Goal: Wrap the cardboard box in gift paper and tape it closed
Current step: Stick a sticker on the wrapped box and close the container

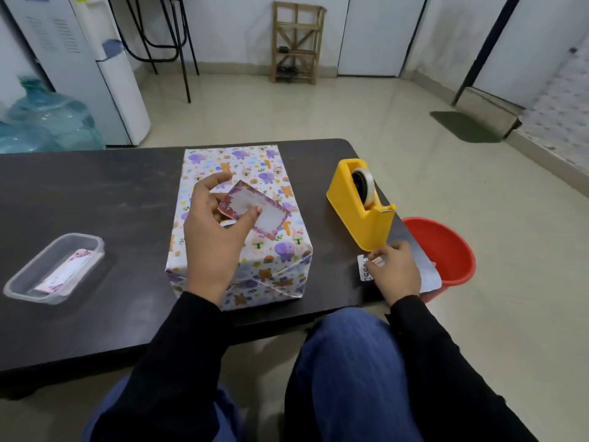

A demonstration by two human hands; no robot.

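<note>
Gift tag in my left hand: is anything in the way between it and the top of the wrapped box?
Nothing visible does. The left hand pinches the gift tag just above the wrapped box. The tape dispenser stands apart to the right, near the right hand, which pinches a paper scrap.

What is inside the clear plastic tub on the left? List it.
A floral-bordered card lies flat inside the clear plastic tub; whatever is beneath the card is covered.

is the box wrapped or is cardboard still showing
Wrapped: patterned paper covers every visible face of the box; no cardboard shows.
</note>
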